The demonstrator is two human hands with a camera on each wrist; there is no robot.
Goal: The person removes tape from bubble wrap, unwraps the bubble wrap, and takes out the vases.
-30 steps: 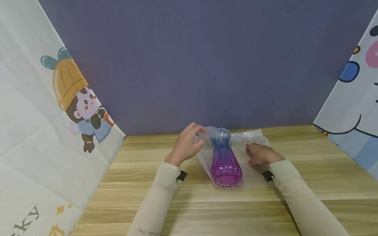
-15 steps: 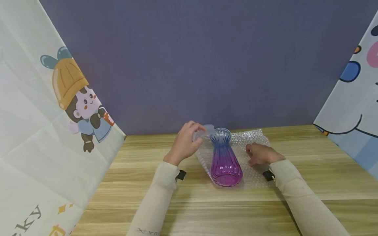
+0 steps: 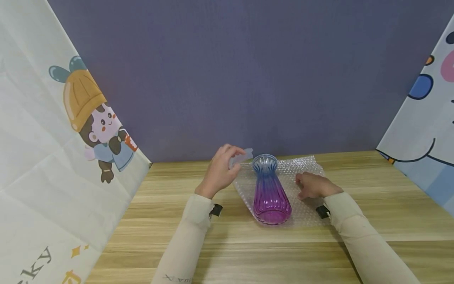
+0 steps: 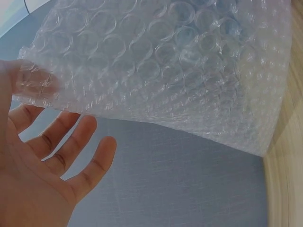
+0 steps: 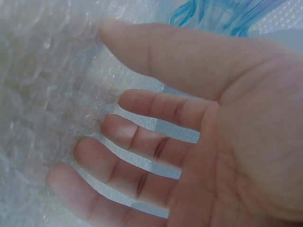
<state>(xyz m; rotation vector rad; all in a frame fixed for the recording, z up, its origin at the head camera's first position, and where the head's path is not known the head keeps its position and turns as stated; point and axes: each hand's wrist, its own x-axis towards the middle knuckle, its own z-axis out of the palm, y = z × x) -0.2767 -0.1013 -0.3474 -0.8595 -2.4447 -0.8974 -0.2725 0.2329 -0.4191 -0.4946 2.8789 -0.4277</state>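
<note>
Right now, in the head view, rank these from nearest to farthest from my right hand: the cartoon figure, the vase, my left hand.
1. Vase: just left of your right hand, on the bubble wrap.
2. Left hand: past the vase, farther left.
3. Cartoon figure: on the printed sheet, far left.

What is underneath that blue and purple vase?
Bubble wrap shows on both sides of the vase, with the wooden table beneath. The spot directly under the vase is covered, so I cannot tell whether anything else lies there.
</note>
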